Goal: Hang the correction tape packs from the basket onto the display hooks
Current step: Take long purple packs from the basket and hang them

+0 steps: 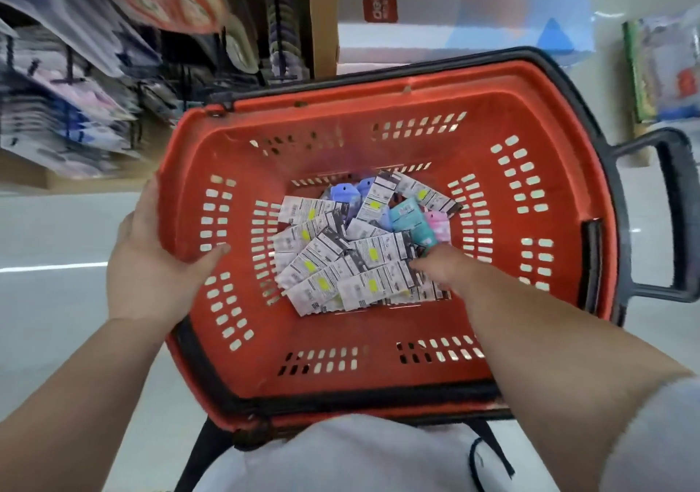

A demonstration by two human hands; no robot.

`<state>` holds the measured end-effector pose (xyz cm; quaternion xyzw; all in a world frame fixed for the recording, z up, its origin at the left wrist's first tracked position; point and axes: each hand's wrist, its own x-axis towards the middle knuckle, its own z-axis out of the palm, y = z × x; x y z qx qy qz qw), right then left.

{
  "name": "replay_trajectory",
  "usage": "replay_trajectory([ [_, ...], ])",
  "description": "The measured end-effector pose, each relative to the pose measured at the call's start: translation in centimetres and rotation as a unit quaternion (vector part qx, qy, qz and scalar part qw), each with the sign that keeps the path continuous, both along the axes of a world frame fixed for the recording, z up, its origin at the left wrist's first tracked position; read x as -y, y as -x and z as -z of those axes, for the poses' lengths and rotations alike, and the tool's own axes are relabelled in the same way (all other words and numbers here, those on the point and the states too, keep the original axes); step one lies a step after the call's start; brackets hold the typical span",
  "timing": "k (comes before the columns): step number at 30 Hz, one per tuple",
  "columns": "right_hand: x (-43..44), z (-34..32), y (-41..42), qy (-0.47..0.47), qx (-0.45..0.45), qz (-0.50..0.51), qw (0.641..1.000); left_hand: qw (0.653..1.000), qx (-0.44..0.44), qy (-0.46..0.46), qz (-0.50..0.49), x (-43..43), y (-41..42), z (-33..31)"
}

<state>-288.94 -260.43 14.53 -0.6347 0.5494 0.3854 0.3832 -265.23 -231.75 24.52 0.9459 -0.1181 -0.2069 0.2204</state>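
Left hand [151, 264] clamps the left rim of the red basket [378, 88], thumb hooked over inside the wall, fingers outside. Its forearm runs back toward the body. Right hand [445, 270] reaches down into the basket from the near right, fingers pointing left, fingertips [416, 264] on the heap of correction tape packs [341, 260]. Pinching one or only touching: cannot tell, the back of the hand hides the grip.

The packs lie on the basket floor, under and just left of the right fingertips, between the two hands. It is a loose heap, flat and overlapping, mostly white printed backs up, each with a yellow patch. Long axes are mixed; many slant from near-left to far-right. Just beyond the right hand are coloured ones: blue pack [341, 194], teal pack [411, 218], pink pack [437, 222].

A black pull handle [674, 218] sticks out well right of the right hand. Pale glossy floor [57, 234] shows left of the left hand. Beyond the left hand are display hooks [75, 86] with hanging goods, blurred. Beyond the basket stands a white box with a red label [378, 4]. A white garment [341, 453] shows between the forearms.
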Motion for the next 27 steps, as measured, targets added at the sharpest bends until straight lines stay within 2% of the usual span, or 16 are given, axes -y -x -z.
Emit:
replay_trajectory([
  [7,-1.9,2.4,0.1,0.053,-0.01,0.031,0.998,0.999,0.029,0.005,0.014,0.3,0.2,0.2],
  [9,-2.0,2.4,-0.4,0.049,-0.003,0.059,0.997,0.994,0.102,-0.01,0.05,-0.1,0.3,0.1],
  [11,-2.0,1.3,-1.2,0.016,0.037,0.147,0.988,0.972,0.203,0.005,0.119,-0.1,1.1,-0.4],
  [13,-1.9,-0.9,-2.0,0.004,0.079,0.216,0.973,0.956,0.219,0.056,0.189,1.0,2.7,-0.4],
  [15,-1.8,-3.2,-2.3,0.009,0.131,0.248,0.96,0.952,0.137,0.079,0.26,3.2,4.9,0.0],
  [18,-2.1,-6.1,-2.6,0.011,0.196,0.308,0.931,0.923,-0.051,-0.017,0.38,7.1,7.8,1.9],
  [20,-2.5,-6.9,-2.8,-0.003,0.213,0.331,0.919,0.904,-0.103,-0.046,0.412,9.0,8.8,3.6],
  [23,-2.7,-7.1,-3.0,-0.041,0.231,0.355,0.905,0.899,-0.118,-0.04,0.419,10.1,9.3,5.9],
  [25,-1.9,-6.1,-2.9,-0.05,0.244,0.378,0.891,0.911,-0.153,-0.041,0.38,10.2,9.2,6.5],
  [26,-1.5,-5.3,-2.8,-0.031,0.236,0.377,0.895,0.921,-0.175,-0.038,0.346,10.1,9.0,6.7],
  [27,-0.8,-4.3,-2.5,0.007,0.208,0.342,0.916,0.929,-0.194,-0.036,0.313,9.9,8.8,6.7],
])
